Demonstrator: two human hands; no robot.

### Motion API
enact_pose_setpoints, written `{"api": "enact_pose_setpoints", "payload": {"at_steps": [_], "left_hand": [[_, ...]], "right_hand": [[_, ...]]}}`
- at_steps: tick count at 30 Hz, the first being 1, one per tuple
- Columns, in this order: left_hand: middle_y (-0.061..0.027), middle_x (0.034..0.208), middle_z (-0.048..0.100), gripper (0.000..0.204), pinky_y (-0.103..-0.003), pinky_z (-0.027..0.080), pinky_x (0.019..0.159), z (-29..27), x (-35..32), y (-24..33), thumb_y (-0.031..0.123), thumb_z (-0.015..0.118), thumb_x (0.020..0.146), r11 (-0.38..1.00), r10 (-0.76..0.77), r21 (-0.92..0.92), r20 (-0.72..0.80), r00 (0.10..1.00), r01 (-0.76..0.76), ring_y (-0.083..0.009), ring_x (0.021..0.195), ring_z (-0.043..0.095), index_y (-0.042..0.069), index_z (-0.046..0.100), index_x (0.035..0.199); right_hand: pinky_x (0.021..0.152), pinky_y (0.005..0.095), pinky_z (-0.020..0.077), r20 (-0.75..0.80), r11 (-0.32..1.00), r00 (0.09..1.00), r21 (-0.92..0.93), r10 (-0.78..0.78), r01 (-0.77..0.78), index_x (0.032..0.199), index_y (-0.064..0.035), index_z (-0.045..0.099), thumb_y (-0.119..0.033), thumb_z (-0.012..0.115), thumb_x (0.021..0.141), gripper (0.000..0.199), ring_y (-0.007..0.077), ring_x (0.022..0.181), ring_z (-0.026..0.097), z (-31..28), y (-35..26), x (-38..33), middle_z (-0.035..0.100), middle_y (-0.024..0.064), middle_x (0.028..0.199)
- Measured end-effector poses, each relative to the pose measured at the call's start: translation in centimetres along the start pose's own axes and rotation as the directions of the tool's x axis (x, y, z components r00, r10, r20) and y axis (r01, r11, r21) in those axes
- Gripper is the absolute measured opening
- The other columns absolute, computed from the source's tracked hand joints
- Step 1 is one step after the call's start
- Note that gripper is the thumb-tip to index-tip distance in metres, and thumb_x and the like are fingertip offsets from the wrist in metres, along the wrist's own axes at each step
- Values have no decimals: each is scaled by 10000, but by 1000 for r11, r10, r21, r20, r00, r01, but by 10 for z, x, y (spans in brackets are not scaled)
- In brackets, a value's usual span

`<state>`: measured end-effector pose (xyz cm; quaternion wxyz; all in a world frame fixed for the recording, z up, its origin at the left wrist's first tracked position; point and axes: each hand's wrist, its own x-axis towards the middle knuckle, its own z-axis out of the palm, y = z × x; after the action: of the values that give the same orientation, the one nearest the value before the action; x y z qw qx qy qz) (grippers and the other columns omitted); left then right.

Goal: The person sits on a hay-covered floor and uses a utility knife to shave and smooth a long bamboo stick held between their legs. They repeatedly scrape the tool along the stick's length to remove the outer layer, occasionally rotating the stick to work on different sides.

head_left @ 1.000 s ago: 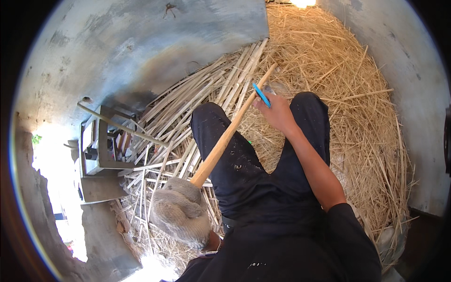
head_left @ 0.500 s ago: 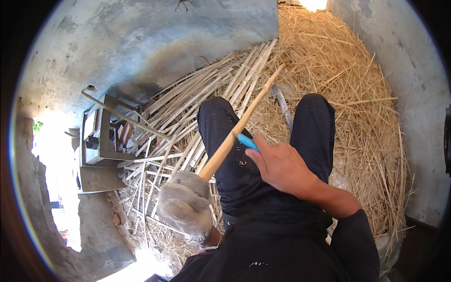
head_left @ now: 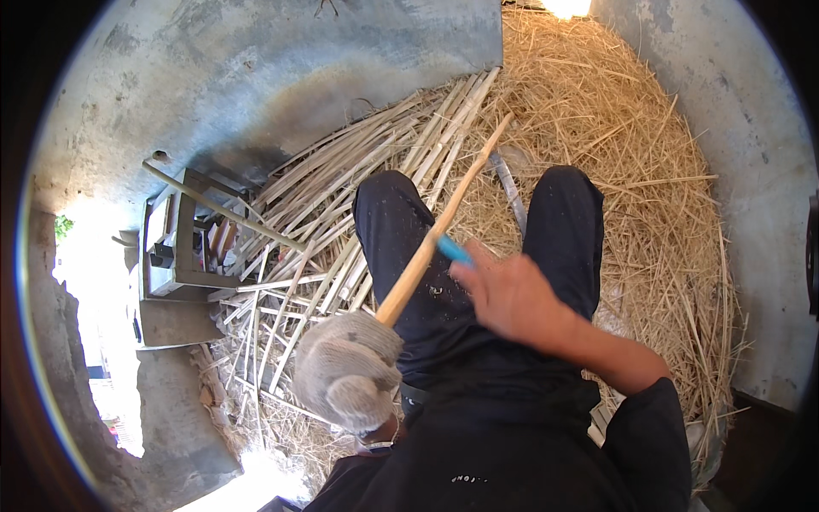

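A pale, peeled wooden stick (head_left: 439, 229) slants up from lower left to upper right across my right-side view of my left thigh. My left hand (head_left: 348, 371), in a grey knitted glove, is closed around its thick lower end. In my bare right hand (head_left: 516, 299) is a small blue-handled tool (head_left: 452, 249). Its front end meets the stick around the middle; the working edge is too small to make out. My right hand is slightly smeared by motion.
Long split canes (head_left: 358, 162) lie in a pile at the left, beside a wooden box frame (head_left: 183, 239) holding odds and ends. Loose straw (head_left: 631, 162) covers the floor at right. A long metal blade (head_left: 509, 189) lies between my knees. Grey walls (head_left: 256, 68) curve around.
My left hand has shifted a little to the right and turned, with the stick's lower end. The blue tool has moved slightly right, along with my right hand.
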<state>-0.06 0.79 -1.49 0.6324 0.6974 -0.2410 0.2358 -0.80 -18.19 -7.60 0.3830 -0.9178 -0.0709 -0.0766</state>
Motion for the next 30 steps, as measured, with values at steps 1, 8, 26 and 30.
{"api": "enact_pose_setpoints", "payload": {"at_steps": [1, 8, 26, 30], "left_hand": [[-42, 469, 530, 524, -325, 462, 403, 0, 1, 1, 484, 620, 919, 1000, -10, 9, -17, 1000, 11, -224, 422, 572, 58, 575, 616], [-80, 807, 565, 385, -352, 486, 671, -32, -22, -16, 413, 648, 893, 986, -41, -155, 140, 989, 63, -250, 754, 578, 37, 570, 913], [-113, 846, 592, 374, -362, 502, 654, -9, -26, -15, 372, 623, 922, 996, -94, -16, -132, 987, 93, -256, 762, 594, 9, 553, 982], [-118, 829, 595, 373, -363, 505, 631, -2, -24, -17, 370, 614, 931, 996, -88, -2, -162, 983, 89, -256, 736, 596, 4, 549, 974]], "right_hand": [[445, 487, 466, -20, 995, 998, -74, 58, -60, 967, -56, 491, -285, 572, 985, 244, 402, 489, 589, 5, 10, 5, 562, 166, 536], [478, 525, 478, 54, 990, 997, 134, 47, -54, 1020, -38, 490, -302, 519, 1008, 265, 447, 533, 595, 3, -10, -6, 566, 207, 552], [462, 474, 472, -32, 962, 986, 214, -166, 169, 1024, -53, 516, -284, 590, 971, 248, 362, 515, 614, -2, -22, -7, 604, 143, 605], [479, 497, 472, 50, 990, 997, 119, 64, -70, 1011, -49, 492, -284, 553, 991, 243, 407, 520, 600, 0, -1, 6, 575, 186, 578]]}}
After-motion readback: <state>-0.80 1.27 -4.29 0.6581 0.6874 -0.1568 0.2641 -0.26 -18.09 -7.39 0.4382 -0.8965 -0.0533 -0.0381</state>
